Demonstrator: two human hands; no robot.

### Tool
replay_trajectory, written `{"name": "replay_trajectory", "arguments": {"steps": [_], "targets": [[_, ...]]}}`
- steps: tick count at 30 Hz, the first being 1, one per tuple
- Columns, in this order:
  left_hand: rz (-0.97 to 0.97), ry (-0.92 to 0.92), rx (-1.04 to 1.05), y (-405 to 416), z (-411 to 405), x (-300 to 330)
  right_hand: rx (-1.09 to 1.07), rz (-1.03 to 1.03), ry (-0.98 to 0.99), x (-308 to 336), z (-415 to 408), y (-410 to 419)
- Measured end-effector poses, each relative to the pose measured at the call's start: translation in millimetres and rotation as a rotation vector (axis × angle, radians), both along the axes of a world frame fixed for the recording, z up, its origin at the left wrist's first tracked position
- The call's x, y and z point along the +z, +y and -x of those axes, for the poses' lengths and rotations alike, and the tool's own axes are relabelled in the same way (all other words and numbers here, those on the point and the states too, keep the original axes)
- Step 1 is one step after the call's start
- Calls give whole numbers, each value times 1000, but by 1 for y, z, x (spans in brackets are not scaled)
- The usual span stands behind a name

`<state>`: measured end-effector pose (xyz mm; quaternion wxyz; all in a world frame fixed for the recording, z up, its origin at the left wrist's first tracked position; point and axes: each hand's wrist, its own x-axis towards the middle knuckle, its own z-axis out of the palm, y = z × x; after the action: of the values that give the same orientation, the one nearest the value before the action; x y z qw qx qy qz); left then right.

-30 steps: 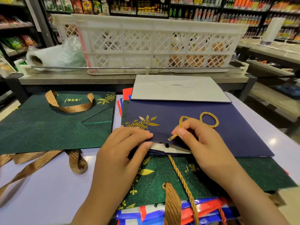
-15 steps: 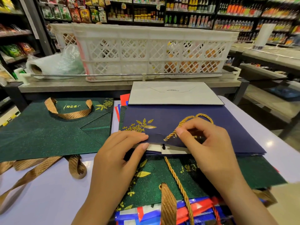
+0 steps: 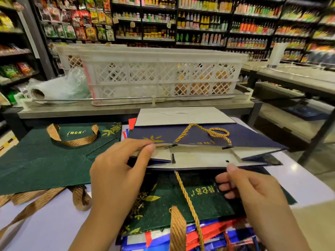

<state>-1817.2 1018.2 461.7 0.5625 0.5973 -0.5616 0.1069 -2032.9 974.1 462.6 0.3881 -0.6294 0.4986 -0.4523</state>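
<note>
near edge: we see red-and-blue bags (image 3: 208, 234) at the bottom of the stack, mostly covered.
on those: green glitter bag (image 3: 163, 211) lying flat, gold leaf print, brown ribbon handle (image 3: 177, 229) pointing near.
surface: pale table (image 3: 45, 229), bare patch near left.
left hand (image 3: 116, 174): thumb and fingers pinch the upper lip of the navy bag (image 3: 253, 136) at its left corner and hold it lifted.
right hand (image 3: 253, 192): thumb tip at the lower lip, fingers curled beneath; we cannot tell if they actually clamp it.
bag place: middle of the scene, on top of the stack, just beyond both hands.
bag look: dark blue outside, white inside, mouth parted toward us, gold leaf print at the left, small dark handle holes in the white lip.
top rope handle (image 3: 204, 132): gold twisted cord, looped on the bag's upper face.
hanging rope handle (image 3: 188, 201): gold cord running near from the mouth across the green glitter bag.
in the way: the left hand covers the bag's left corner; the raised lip hides part of its upper face.
left: second green bag (image 3: 45, 160) flat, apart from the stack.
far of the bag: pale bag (image 3: 184, 115) flat, partly under its far edge.
beyond: counter (image 3: 126, 107) carrying a white crate (image 3: 159, 75), orange fruit inside, plastic bag roll (image 3: 59, 87) to its left.
farthest: shelves (image 3: 199, 24) of bottles and packets, blurred.
</note>
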Motion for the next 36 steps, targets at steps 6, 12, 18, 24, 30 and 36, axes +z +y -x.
{"name": "replay_trajectory", "arguments": {"steps": [6,12,18,24,30,36], "targets": [[24,-25,-40,7,4,17,63,-177,-265,15,-10,-13],[-119,-107,-141,16,10,7,36,-123,-570,26,-24,-18],[-130,2,-227,22,9,21,-14,192,-575,42,-24,-14],[-90,218,-266,22,2,35,-145,637,-430,79,-8,-15],[-3,434,-346,20,-2,48,-271,1023,159,100,-4,-12],[63,909,-362,16,-21,54,149,1207,736,85,-28,-5]]}}
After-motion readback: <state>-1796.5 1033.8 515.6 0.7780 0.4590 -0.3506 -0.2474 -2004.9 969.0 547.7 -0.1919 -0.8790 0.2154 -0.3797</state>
